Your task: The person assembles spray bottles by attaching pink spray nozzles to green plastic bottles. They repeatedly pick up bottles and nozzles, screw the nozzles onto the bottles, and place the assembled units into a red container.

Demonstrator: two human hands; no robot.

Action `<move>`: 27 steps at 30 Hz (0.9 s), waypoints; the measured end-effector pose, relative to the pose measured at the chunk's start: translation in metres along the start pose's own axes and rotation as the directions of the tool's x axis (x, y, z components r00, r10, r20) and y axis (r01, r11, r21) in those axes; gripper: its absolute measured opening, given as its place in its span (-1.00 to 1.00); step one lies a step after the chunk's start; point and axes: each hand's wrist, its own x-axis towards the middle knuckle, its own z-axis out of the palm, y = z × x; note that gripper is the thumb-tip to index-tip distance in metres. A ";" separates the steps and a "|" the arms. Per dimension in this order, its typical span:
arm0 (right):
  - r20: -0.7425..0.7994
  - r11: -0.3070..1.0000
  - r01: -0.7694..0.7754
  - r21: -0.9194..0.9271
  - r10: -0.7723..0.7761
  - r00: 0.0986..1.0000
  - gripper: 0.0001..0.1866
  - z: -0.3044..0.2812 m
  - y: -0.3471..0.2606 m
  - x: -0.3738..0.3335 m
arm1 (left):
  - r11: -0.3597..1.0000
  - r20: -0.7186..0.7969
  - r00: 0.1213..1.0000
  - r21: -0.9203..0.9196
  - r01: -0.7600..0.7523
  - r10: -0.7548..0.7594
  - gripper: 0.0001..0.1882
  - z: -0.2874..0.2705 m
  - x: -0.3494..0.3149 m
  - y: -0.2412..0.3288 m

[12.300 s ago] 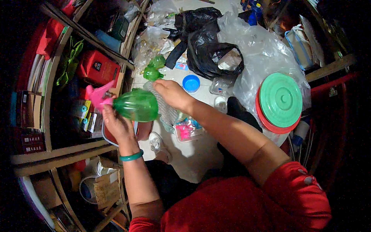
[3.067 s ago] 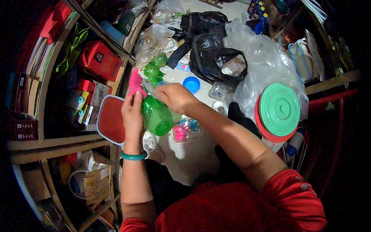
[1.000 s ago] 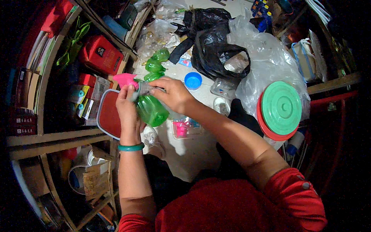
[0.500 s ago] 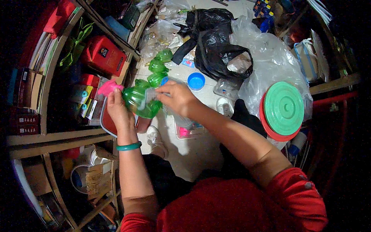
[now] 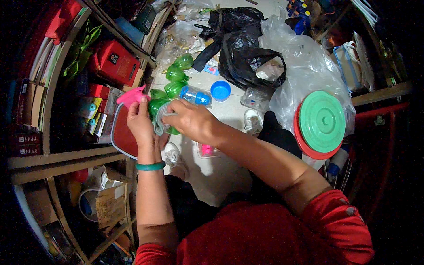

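Observation:
My left hand (image 5: 140, 118) is closed around the neck of a green see-through spray bottle (image 5: 157, 107) with a pink head (image 5: 131, 96). My right hand (image 5: 191, 120) presses a bunched grey cloth (image 5: 160, 118) against the bottle's side, covering much of its body. Just beyond, several similar green bottles (image 5: 177, 74) lie in a row on the floor. A clear bottle with blue parts (image 5: 195, 96) rests beside them, and to its right is a round blue cup-like piece (image 5: 220, 90).
Black plastic bags (image 5: 247, 53) and a large clear plastic sheet (image 5: 304, 66) cover the floor ahead. At right, a green lid (image 5: 322, 121) sits over a red one. Loaded wooden shelves (image 5: 75, 154) flank the left side. A small clear box with pink contents (image 5: 206, 149) lies near my feet.
My right hand has shifted slightly left and down with the cloth, which now hides more of the green bottle. The pink head has tilted a little. The blue and clear bottle shows more fully.

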 end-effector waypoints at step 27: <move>-0.070 0.775 -0.270 0.572 0.374 0.925 -0.69 0.010 0.032 0.008 | 0.967 0.265 0.958 -0.250 -0.038 0.107 -0.65 0.008 -0.011 0.021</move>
